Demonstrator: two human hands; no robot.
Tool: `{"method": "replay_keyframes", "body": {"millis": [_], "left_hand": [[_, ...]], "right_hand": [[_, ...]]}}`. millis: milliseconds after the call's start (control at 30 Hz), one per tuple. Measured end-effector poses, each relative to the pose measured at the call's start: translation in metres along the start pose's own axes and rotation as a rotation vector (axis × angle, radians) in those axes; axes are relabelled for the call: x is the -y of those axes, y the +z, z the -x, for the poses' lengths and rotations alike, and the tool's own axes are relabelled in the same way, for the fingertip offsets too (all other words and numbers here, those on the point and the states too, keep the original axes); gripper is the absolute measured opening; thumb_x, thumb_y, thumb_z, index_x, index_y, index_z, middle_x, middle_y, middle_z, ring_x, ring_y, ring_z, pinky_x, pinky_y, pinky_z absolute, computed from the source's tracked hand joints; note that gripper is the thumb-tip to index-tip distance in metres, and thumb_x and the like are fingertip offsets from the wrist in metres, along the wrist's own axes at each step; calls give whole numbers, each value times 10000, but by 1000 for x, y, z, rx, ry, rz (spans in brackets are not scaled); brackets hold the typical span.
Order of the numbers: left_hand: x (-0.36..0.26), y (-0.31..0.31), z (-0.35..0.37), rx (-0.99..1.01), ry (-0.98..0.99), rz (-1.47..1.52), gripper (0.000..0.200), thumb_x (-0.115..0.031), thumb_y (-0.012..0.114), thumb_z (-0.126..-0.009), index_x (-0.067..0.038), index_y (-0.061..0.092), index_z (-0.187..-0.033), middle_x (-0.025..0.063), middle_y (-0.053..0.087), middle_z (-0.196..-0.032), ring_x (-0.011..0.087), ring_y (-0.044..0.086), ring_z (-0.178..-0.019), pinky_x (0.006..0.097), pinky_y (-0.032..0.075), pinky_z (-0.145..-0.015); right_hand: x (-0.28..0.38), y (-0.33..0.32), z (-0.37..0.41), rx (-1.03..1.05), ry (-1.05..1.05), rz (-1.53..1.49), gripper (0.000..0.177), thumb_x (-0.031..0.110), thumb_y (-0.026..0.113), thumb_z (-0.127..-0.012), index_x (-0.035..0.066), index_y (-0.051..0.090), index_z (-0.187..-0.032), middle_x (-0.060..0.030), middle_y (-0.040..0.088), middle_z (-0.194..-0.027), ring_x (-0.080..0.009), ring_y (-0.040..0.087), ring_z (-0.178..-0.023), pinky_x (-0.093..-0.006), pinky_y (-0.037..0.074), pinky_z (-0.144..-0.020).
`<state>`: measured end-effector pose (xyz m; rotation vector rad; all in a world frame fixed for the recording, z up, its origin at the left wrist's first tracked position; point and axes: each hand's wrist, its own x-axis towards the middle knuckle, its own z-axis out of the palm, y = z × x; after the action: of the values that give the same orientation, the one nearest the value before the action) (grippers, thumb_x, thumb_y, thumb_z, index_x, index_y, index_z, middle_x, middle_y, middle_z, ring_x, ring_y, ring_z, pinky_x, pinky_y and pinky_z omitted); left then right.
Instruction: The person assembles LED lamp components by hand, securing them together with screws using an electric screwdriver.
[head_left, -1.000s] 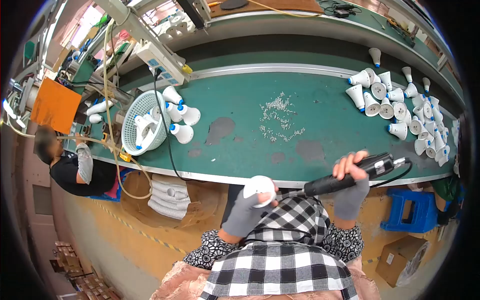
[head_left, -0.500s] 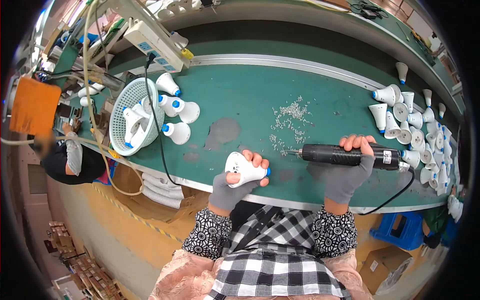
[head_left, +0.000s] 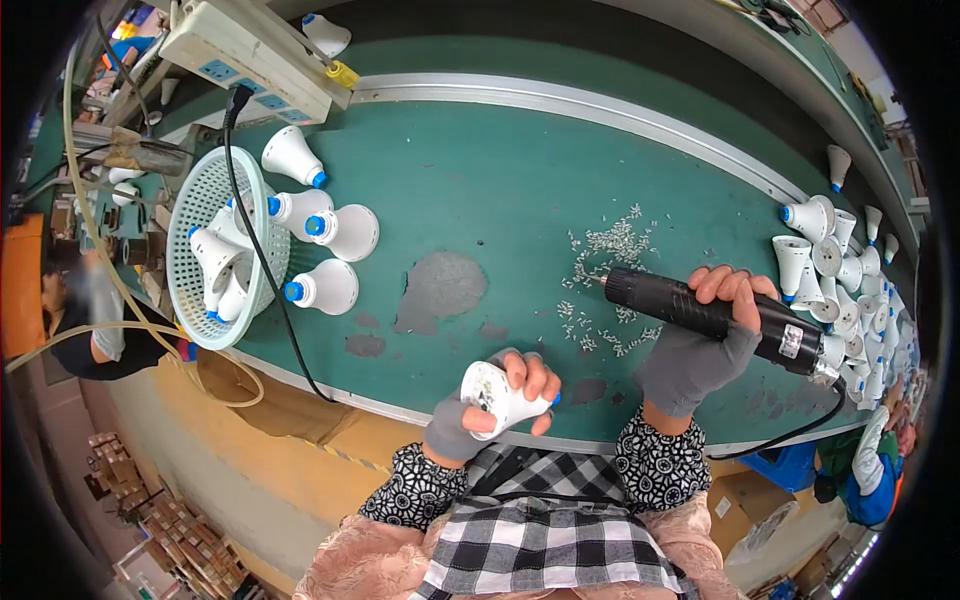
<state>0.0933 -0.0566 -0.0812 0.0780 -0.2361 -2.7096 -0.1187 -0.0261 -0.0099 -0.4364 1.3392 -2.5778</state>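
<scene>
My left hand [head_left: 492,402], in a grey fingerless glove, holds a white lamp housing [head_left: 490,392] with its open round face turned left and its blue end to the right. My right hand [head_left: 712,335], gloved alike, is wrapped round a black electric screwdriver [head_left: 660,300]. Its tip points left, over a scatter of small screws [head_left: 618,240] on the green table [head_left: 480,170]. The screwdriver's black cord runs down from its right end. The tip does not touch the housing.
A pale green basket [head_left: 190,290] of white housings stands at the left, with loose housings [head_left: 330,287] beside it. Many more housings [head_left: 792,262] crowd the right. A power strip [head_left: 245,60] hangs at upper left, its black cable [head_left: 262,265] crossing the basket. Co-workers are at both sides.
The view has shifted and tilted. The screwdriver now slants, its tip raised to the upper left. The housing is still in my left hand, its open face turned more into view.
</scene>
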Motion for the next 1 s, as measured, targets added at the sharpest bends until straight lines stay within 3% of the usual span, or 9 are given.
{"method": "replay_keyframes", "body": {"millis": [467,567,667,767,933,1000], "left_hand": [[-1,5,3,-4,-32,-15,437,-153,739,-634,-103,534,-1018,79,462,-1019,260,448,-1026,397,488,-669],[-3,16,3,-38,-52,-137,449,-193,753,-648,-86,558,-1038,90,482,-1109,249,470,-1083,391,494,-759],[-11,43,1,-192,-92,-668,436,-186,748,-645,-86,606,-1044,103,505,-1201,267,479,-1107,401,504,-773],[-5,64,-9,-149,51,-1477,416,-149,745,-691,-66,623,-1080,133,475,-1345,237,499,-1138,346,468,-877],[15,94,-13,-83,-129,-1470,467,-133,730,-734,-74,604,-1180,128,448,-1405,208,502,-1164,325,436,-935],[25,96,-12,-25,-111,-1512,480,-132,729,-735,-78,598,-1193,126,445,-1407,215,515,-1160,322,437,-938]], "right_hand": [[0,7,11,-10,33,61,156,142,531,-880,48,457,-979,-40,453,-770,-159,496,-727,-338,432,-759],[15,0,9,-39,38,-10,143,140,526,-890,51,452,-974,-33,443,-763,-156,481,-721,-335,425,-753],[42,-13,10,-80,51,-69,122,141,524,-906,69,435,-951,-19,425,-768,-148,453,-708,-331,413,-740],[69,-35,14,-108,59,-133,122,137,524,-908,71,434,-955,-17,410,-771,-142,432,-702,-320,401,-737],[101,-69,27,-129,58,-266,134,134,526,-920,61,454,-1005,-14,382,-769,-129,404,-690,-307,381,-720],[109,-76,31,-101,51,-286,129,131,523,-919,63,458,-1007,-12,383,-767,-129,408,-690,-305,380,-717]]}}
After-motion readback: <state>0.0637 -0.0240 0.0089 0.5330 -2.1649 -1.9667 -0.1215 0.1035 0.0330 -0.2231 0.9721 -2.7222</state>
